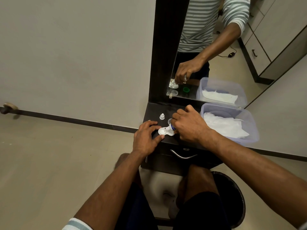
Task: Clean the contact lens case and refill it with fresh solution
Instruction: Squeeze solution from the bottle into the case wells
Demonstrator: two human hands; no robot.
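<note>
1. Now the case (165, 131), a white two-well piece, lies open near the front edge of the dark bench (150, 112), in front of the mirror (207, 47).
2. Its left well shows plainly; the right well sits partly under the bottle (172, 127).
3. The left hand (146, 136) rests on the bench with fingers spread and touching the case's left side; this grip is released, clasping nothing, and seems there to stop the light case from sliding.
4. The right hand (187, 125) has its grip clenched round the bottle, tipped nozzle-down over the right well, likely so solution falls straight in.
5. Whether liquid is flowing, or how full either well is, cannot be told.
6. I judge this to be the refill step, with the left well perhaps next.
7. A small white cap (162, 116) stands on the bench just behind the case, apart from it.
8. Another small round piece (169, 121), possibly a case lid, peeks out beside the right fingers; it is mostly hidden.
9. A clear tub (232, 105) holding white tissues (224, 126) stands to the right, close beside the right wrist, which leaves that arm little room to swing outward.
10. A green lid shows only in the mirror; on the bench itself the hand covers it.
11. Below the bench, a drawer handle (182, 155) faces the person's knees.
</note>
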